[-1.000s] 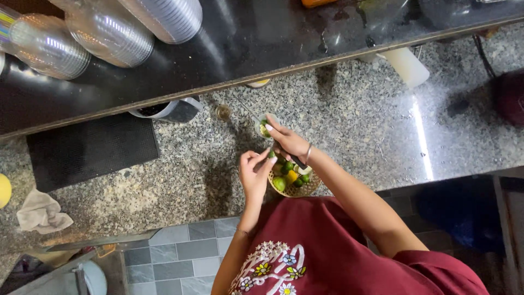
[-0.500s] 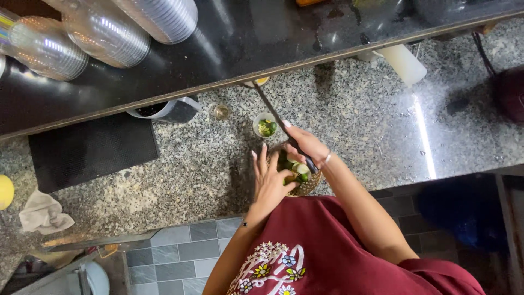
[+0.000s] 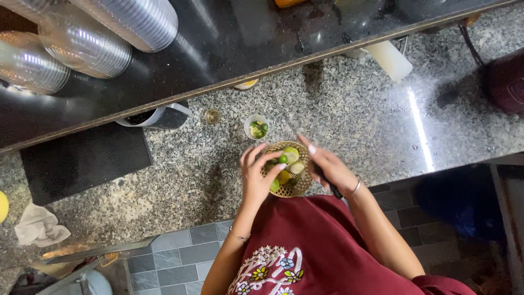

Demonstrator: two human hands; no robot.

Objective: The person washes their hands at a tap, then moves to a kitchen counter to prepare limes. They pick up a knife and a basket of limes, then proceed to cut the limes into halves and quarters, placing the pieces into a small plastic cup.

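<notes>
Round woven basket [image 3: 297, 188] holds smooth limes [image 3: 290, 155].

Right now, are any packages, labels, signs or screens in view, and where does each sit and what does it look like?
No labels, signs or screens can be made out.
Stacks of clear plastic cups: top left on the dark shelf, lying sideways, ribbed and see-through.
White cylinder: under the shelf edge at upper right, plain, tilted.

The basket [image 3: 292, 188] is partly covered by both hands. The dark handle [image 3: 334, 191] is mostly hidden in the right hand [image 3: 330, 169]; its blade cannot be seen.
</notes>
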